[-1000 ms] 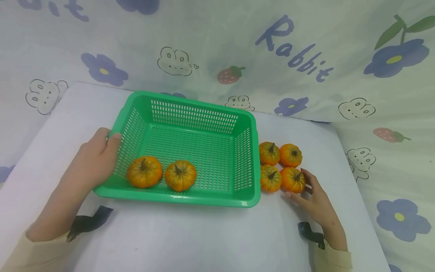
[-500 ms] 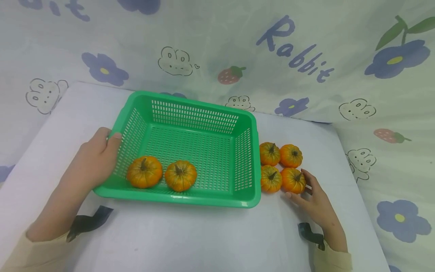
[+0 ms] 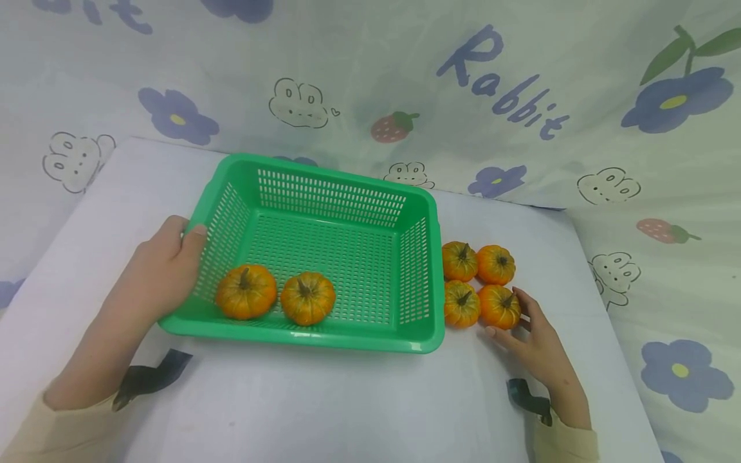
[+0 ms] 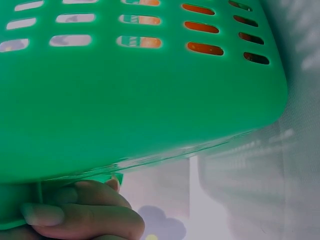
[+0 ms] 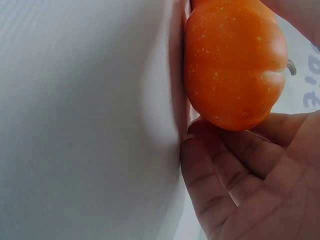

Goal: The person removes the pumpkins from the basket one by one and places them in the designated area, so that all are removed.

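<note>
Hardly anything has moved since the earlier frame: my left hand [image 3: 164, 273], my right hand [image 3: 535, 341], the green basket [image 3: 301, 342], its two pumpkins [image 3: 246, 292] and the corner pumpkin [image 3: 498, 308] all keep their places.

From my head, I see the corner pumpkin on the white worktop [image 3: 318, 405], near right in a cluster with three more pumpkins [image 3: 496, 264], just right of the basket. Its stem points up and leans right; the body is squat, ribbed, orange with yellow-green streaks. My right thumb and fingers pinch it. The basket's long axis runs left to right, mouth upward, and its two pumpkins sit along the near wall, stems up. My left fingers grip its left rim, thumb on top. Behind hangs a pale cloth [image 3: 359, 51] printed with blue flowers, rabbits, strawberries and "Rabbit".

At my left wrist, the basket's slotted wall fills the view, orange showing through some slots, my fingers curled by the rim.

At my right wrist, the corner pumpkin's glossy side shows pale specks, its stem pointing right across the picture; my fingers lie side by side against it, thumb opposite, beside the worktop.
</note>
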Demonstrator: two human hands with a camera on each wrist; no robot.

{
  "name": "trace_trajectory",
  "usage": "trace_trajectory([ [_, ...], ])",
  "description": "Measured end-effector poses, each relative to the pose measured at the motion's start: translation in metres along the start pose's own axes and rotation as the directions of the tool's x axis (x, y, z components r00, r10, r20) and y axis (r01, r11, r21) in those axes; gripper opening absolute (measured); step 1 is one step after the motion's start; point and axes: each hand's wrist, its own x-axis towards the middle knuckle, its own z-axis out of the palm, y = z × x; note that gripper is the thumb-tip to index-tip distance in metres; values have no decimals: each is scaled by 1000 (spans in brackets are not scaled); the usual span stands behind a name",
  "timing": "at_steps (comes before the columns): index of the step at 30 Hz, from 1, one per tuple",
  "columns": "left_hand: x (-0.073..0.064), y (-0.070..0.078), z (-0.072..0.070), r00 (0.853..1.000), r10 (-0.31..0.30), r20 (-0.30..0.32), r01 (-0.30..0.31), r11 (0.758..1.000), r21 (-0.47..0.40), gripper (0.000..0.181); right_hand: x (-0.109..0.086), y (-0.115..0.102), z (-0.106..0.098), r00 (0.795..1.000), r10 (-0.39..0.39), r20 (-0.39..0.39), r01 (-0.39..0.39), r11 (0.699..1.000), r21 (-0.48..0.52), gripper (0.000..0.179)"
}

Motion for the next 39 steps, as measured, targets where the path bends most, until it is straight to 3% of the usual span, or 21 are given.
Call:
trace_trajectory([
  [20,0,0,-1,1000,-12,9,12,1000,-1,61,0,1,0,1000,-7,2,7,1000,-11,107],
  [29,0,-1,0,1000,-7,5,7,1000,-3,62,-4,-2,-3,999,-45,18,45,999,-9,109],
  [39,1,-3,0,1000,6,7,-5,1000,-14,62,-16,-13,-22,994,31,107,-27,999,-41,117],
])
